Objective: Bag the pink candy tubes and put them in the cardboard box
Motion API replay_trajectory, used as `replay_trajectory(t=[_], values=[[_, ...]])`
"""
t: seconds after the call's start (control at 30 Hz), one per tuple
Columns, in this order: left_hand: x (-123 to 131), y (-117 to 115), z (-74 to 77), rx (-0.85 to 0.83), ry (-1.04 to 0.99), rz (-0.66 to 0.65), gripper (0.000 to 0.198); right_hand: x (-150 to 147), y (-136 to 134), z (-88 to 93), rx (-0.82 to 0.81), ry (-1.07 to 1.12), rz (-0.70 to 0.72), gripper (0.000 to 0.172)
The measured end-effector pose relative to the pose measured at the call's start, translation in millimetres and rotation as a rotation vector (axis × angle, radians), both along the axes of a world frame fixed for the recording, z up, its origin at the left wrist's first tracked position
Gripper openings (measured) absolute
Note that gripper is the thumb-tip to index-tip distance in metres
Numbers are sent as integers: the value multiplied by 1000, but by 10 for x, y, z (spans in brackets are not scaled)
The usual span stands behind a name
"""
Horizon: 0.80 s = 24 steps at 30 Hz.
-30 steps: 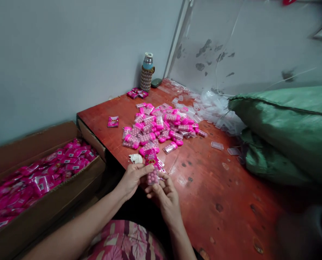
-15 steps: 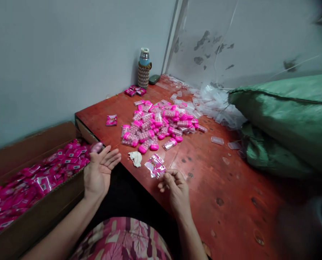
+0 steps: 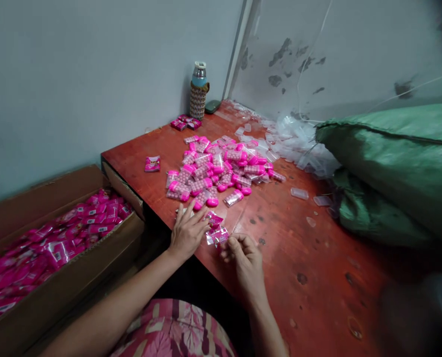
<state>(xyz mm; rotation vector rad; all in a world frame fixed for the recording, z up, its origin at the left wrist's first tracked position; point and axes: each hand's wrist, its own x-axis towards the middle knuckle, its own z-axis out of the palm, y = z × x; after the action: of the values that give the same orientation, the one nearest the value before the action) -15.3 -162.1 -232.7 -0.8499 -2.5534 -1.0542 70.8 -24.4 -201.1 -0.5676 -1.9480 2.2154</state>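
Head view: my left hand (image 3: 187, 230) lies open with fingers spread on the desk (image 3: 280, 238) edge, its tips touching the pink wrappers (image 3: 214, 229). My right hand (image 3: 245, 255) pinches their near corner. My fingers partly cover them, and the print is too small to read.

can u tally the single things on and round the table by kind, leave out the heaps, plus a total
water bottle: 1
dark flat thing beside it: 1
lone pink packet: 1
green sack: 1
cardboard box: 1
hands: 2 (left hand flat on the wrappers, right hand pinching them)
total: 7
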Motion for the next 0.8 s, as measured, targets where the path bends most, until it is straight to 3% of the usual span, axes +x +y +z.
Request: replay_trajectory(t=[0.13, 0.27, 0.43, 0.6, 0.8], values=[[25, -6, 0, 25, 54, 37, 24, -156, -36, -17, 61, 54, -100, 25], [45, 13, 36, 39, 60, 34, 24, -333, -98, -38, -34, 83, -62, 37], [103, 1, 184, 162, -36, 28, 25, -405, -122, -14, -58, 72, -77, 37], [143, -42, 303, 482, -385, 60, 44, -404, -52, 23, -18, 101, -83, 34], [53, -35, 257, 654, -949, -7, 27, -413, 0, 9, -14, 60, 8, 39]])
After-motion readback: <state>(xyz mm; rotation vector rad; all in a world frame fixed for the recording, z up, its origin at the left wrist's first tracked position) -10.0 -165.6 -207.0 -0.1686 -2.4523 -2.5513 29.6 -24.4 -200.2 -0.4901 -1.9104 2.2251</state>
